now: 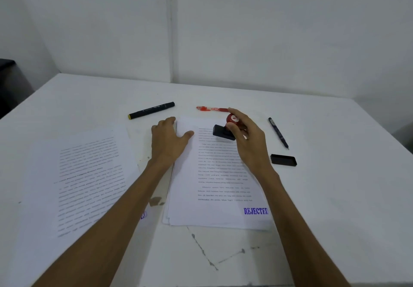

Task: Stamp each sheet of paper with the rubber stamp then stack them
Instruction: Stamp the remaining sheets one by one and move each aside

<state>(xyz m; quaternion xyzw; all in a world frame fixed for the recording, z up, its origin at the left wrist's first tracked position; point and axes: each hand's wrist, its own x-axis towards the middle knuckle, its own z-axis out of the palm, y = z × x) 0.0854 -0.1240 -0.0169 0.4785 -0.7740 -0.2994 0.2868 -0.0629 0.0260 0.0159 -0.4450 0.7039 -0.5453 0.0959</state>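
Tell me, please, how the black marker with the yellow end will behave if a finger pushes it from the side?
The black marker looks round along its barrel and lies loose on the smooth white table, so it would probably roll rather than slide. It seems stiff and light, so a small push is likely enough. Nothing beside it appears to block it.

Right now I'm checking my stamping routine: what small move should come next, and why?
Probably lift the rubber stamp clear and slide the top sheet left onto the stamped sheet. The top sheet already shows a REJECTED mark at its lower corner, the right hand grips the stamp over the sheet's top, and the left hand rests flat on its left edge.
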